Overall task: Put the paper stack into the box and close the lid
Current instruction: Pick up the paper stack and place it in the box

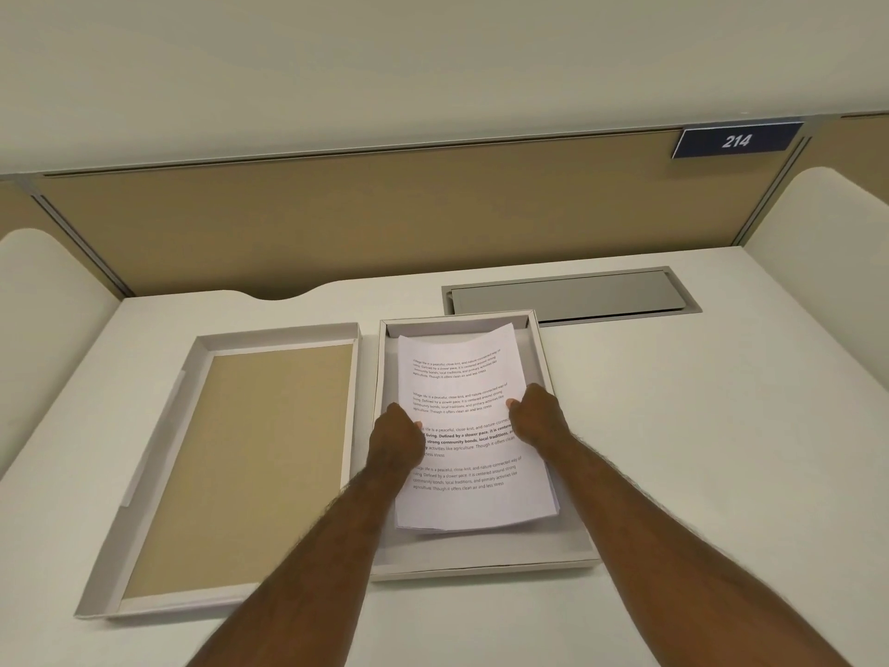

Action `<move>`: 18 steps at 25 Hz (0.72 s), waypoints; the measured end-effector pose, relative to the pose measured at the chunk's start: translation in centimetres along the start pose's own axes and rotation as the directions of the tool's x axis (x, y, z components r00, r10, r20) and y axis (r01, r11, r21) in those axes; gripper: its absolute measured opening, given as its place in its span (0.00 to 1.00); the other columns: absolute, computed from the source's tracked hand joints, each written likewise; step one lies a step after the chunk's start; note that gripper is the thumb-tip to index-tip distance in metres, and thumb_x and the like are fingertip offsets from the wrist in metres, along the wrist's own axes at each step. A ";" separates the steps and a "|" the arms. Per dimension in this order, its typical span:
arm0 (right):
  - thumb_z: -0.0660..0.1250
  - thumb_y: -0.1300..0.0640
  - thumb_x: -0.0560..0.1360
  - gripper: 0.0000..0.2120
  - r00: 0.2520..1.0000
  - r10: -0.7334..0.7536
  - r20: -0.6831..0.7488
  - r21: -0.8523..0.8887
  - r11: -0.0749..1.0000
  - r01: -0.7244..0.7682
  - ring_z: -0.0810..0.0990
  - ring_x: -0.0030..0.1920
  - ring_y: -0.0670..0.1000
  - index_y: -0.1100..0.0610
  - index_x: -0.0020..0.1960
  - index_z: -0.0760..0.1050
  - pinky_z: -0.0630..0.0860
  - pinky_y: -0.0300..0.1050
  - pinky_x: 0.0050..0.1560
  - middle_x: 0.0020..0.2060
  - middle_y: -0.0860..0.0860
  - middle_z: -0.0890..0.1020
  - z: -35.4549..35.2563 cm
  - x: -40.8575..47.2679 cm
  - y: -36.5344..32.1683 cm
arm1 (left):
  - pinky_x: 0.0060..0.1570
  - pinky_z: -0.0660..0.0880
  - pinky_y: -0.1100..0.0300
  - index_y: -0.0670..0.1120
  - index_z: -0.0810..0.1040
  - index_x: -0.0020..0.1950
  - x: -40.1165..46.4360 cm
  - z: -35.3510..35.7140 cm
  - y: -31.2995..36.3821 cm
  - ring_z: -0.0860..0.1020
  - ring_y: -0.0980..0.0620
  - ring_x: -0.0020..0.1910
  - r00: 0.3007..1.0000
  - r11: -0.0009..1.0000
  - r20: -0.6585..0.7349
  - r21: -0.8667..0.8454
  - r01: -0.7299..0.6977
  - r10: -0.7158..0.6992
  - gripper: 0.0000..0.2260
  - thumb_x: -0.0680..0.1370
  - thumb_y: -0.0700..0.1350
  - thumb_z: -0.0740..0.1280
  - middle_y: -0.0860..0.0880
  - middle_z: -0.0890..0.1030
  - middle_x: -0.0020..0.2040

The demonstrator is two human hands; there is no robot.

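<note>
A stack of white printed sheets, the paper stack (462, 498), hangs just inside the shallow white box (486, 563) in the middle of the desk. Its far end dips toward the box floor and its sides bow upward. My left hand (395, 440) grips the stack's left edge and my right hand (536, 416) grips its right edge, thumbs on top. The box's lid (240, 469) lies upside down to the left, white rim up, tan inside showing.
The white desk (721, 450) has a grey cable-tray flap (567, 297) right behind the box. A tan partition (385, 219) with a "214" sign (736, 141) closes the back. White side panels stand at both sides.
</note>
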State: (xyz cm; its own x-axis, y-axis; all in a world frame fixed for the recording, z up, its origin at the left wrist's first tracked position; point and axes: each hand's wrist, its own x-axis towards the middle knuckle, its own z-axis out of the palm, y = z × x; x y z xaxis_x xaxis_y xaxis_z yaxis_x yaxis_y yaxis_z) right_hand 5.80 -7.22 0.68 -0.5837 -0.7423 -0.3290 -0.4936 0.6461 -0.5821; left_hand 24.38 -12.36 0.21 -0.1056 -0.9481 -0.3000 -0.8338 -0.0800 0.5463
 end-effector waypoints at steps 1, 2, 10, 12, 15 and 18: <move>0.61 0.56 0.78 0.16 1.000 0.008 -0.001 -0.004 1.000 -0.008 0.77 0.60 0.62 0.66 0.61 0.70 0.74 0.49 0.56 0.60 0.62 0.78 0.0 0.0 0.0 | 0.58 0.75 0.52 0.34 0.69 0.64 -0.1 0.1 0.0 0.77 0.39 0.62 1.000 1.000 0.007 0.016 0.001 -0.001 0.17 0.79 0.41 0.64 0.37 0.76 0.64; 0.61 0.57 0.77 0.16 1.000 0.017 -0.001 -0.008 1.000 -0.017 0.77 0.59 0.62 0.66 0.60 0.71 0.74 0.48 0.54 0.60 0.62 0.78 0.0 0.0 0.0 | 0.58 0.75 0.52 0.33 0.68 0.65 -0.1 0.3 0.2 0.76 0.39 0.63 1.000 1.000 0.014 0.027 0.003 -0.003 0.17 0.78 0.39 0.64 0.36 0.76 0.65; 0.65 0.62 0.73 0.17 0.998 0.062 0.018 0.071 0.995 -0.063 0.80 0.56 0.61 0.67 0.59 0.71 0.78 0.46 0.49 0.58 0.62 0.79 0.6 -1.1 0.3 | 0.61 0.76 0.51 0.32 0.58 0.72 -0.7 1.5 0.4 0.73 0.40 0.65 0.999 0.995 0.047 0.093 0.020 -0.025 0.29 0.75 0.39 0.65 0.36 0.71 0.67; 0.66 0.62 0.72 0.18 0.998 0.057 0.010 0.082 0.995 -0.057 0.80 0.56 0.61 0.68 0.59 0.70 0.79 0.48 0.51 0.58 0.62 0.79 0.7 -1.5 0.4 | 0.59 0.77 0.51 0.33 0.61 0.70 -0.7 1.4 0.5 0.75 0.40 0.64 0.998 0.997 0.051 0.070 0.034 -0.038 0.27 0.75 0.38 0.66 0.37 0.72 0.66; 0.67 0.60 0.72 0.19 0.999 0.049 0.006 0.108 0.993 -0.050 0.79 0.57 0.61 0.68 0.60 0.69 0.77 0.47 0.51 0.58 0.62 0.79 0.6 -1.9 0.5 | 0.56 0.78 0.51 0.34 0.64 0.67 -0.9 1.2 0.5 0.76 0.40 0.61 0.998 0.999 0.048 -0.010 0.052 -0.052 0.24 0.74 0.36 0.65 0.37 0.73 0.64; 0.66 0.57 0.74 0.21 0.998 0.054 0.016 0.137 0.989 -0.056 0.77 0.59 0.61 0.68 0.63 0.68 0.73 0.44 0.49 0.59 0.62 0.78 0.3 -2.3 0.6 | 0.56 0.78 0.50 0.35 0.65 0.66 -0.9 1.4 0.2 0.76 0.39 0.61 0.999 0.996 0.029 -0.075 0.048 -0.046 0.22 0.72 0.34 0.64 0.37 0.73 0.64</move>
State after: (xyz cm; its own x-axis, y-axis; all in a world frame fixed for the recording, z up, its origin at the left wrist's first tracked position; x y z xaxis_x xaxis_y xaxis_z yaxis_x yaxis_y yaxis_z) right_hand 7.06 -5.14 0.85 -0.5993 -0.7090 -0.3716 -0.3676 0.6561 -0.6590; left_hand 23.58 -11.10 -0.49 -0.0827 -0.9341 -0.3473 -0.7951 -0.1482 0.5880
